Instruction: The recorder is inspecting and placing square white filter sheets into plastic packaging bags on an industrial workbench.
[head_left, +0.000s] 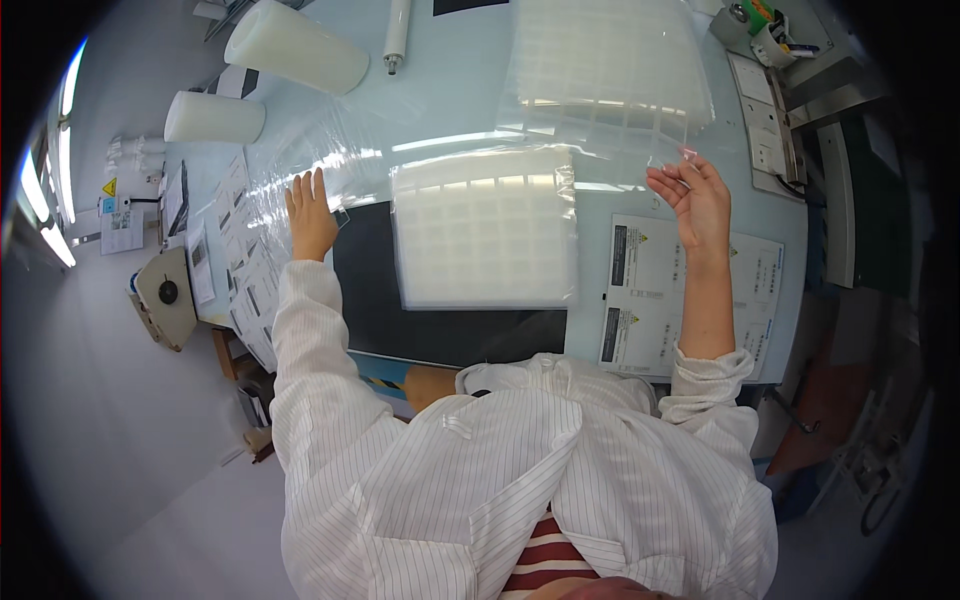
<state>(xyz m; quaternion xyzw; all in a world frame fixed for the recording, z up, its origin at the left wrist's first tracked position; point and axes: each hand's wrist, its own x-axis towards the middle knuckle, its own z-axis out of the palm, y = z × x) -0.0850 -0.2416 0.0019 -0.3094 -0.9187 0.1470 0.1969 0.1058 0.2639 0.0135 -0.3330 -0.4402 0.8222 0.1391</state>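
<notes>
My left hand lies with its fingers stretched out on a loose spread of clear plastic bags at the left of the table. At the right, my right hand is raised with curled fingers, pinching the near edge of a clear plastic bag. That edge belongs to a wide stack of bagged translucent sheets with a grid pattern. Between my hands, a smaller bagged stack of whitish gridded sheets rests flat, partly over a black mat.
Two translucent white rolls and a white-handled roller lie at the far left. Printed sheets sit under my right forearm, more along the left edge. A metal-framed device and pen cup occupy the far right.
</notes>
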